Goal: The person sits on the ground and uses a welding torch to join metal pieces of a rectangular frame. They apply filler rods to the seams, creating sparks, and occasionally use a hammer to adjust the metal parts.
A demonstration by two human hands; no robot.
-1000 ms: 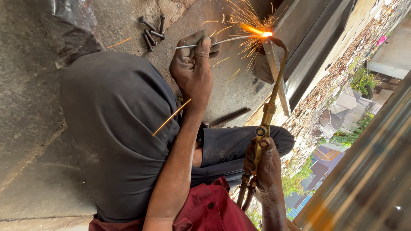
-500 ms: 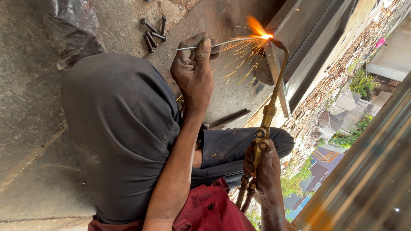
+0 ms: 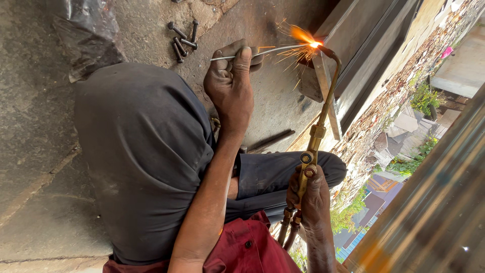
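The person is squatting on the concrete floor [image 3: 35, 151], and the bent knee in dark grey trousers [image 3: 136, 151] is filling the middle of the view. All places below are given from the small metal plate [image 3: 316, 76], which is standing on its edge on the floor against a long dark steel frame [image 3: 374, 45].

The brass gas torch [image 3: 316, 136] is reaching up to the plate from below, and its curved tip is burning at the plate's upper edge. The right hand [image 3: 313, 202], well below the plate, is closed around the torch handle where the hoses are coming in. The left hand [image 3: 232, 86], to the left of the plate, is pinching a thin filler rod [image 3: 257, 52] between thumb and fingers, and the rod's far end is meeting the flame [image 3: 316, 44].

Compared with a second ago, the wide shower of sparks is becoming smaller and is staying close to the tip, while both hands are keeping almost the same place. I judge that the joint is melting more calmly now.

A few dark bolts [image 3: 183, 39] are lying on the floor far left of the plate.
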